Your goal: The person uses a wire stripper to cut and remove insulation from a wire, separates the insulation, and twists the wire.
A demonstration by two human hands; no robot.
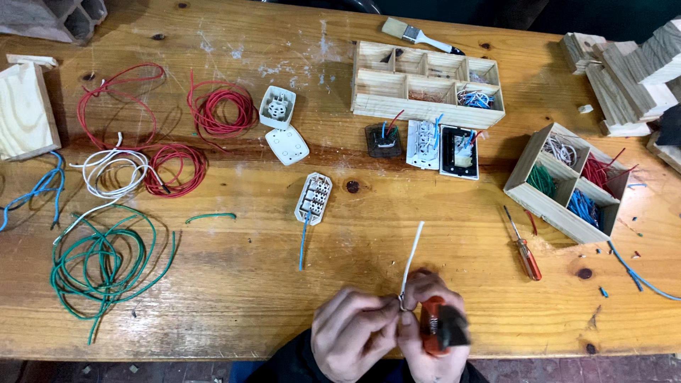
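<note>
White wire: a short length of white wire (411, 257) rises from between the two hands at the near table edge, its lower end pinched at the fingertips, its free end pointing up and away from the person.
Left hand: the left hand (352, 335) is closed, thumb and fingers pinching the wire's lower end, touching the right hand.
Right hand: the right hand (429, 323) is closed around orange-handled pliers (440, 328), whose dark nose sits just beside the wire's pinched end.
Wire look: thin, white, slightly curved, bare of fittings as far as shows.
Near the hands: a white socket insert (313, 198) with a blue wire (303, 245) lies beyond the left hand; a red-handled screwdriver (523, 247) lies off to the right.
Boxes: a wooden divided tray (425, 99) sits further back; a second wooden box (546, 206) with green, blue, red and white wire bits stands at the right.
Coils: red coils (221, 108), a white coil (110, 170) and a green coil (106, 259) lie well apart at the left.
Labels: none legible.
</note>
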